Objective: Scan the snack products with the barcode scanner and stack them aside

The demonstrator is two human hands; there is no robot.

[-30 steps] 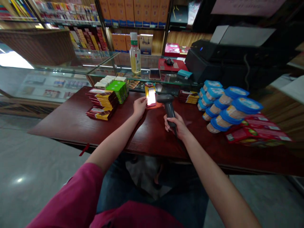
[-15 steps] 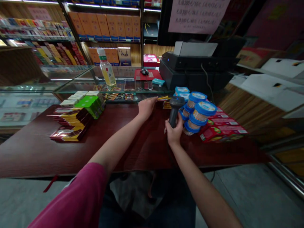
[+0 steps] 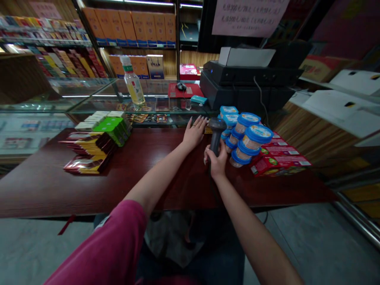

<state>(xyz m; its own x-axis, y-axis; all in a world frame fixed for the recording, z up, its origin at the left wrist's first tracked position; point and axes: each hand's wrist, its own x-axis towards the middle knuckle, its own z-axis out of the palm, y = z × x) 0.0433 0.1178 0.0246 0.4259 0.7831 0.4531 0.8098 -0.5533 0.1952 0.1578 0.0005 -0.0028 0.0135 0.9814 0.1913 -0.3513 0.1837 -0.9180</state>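
Observation:
My right hand [image 3: 218, 163] is closed around the handle of a black handheld barcode scanner [image 3: 216, 136], held upright above the brown table [image 3: 142, 182]. My left hand [image 3: 193, 134] reaches forward with its fingers stretched out, lying over a stack of yellow-edged flat packets [image 3: 208, 130] that it largely covers. Just right of the scanner, clear tubs with blue lids [image 3: 257, 134] are stacked. Red boxes [image 3: 282, 163] lie beyond them to the right. On the left side sit piles of dark red and yellow packets [image 3: 86, 164] and some green packs [image 3: 113, 128].
A glass counter [image 3: 101, 101] borders the table at the back, bearing a bottle of pale yellow drink [image 3: 134, 87] and a mouse [image 3: 181, 86] on a red mat. Black register equipment [image 3: 237, 89] stands behind the tubs. White packs [image 3: 92, 122] sit beside the green ones.
My left hand has moved slightly right and its fingers have straightened out over the yellow-edged packets. The scanner in my right hand has shifted slightly left.

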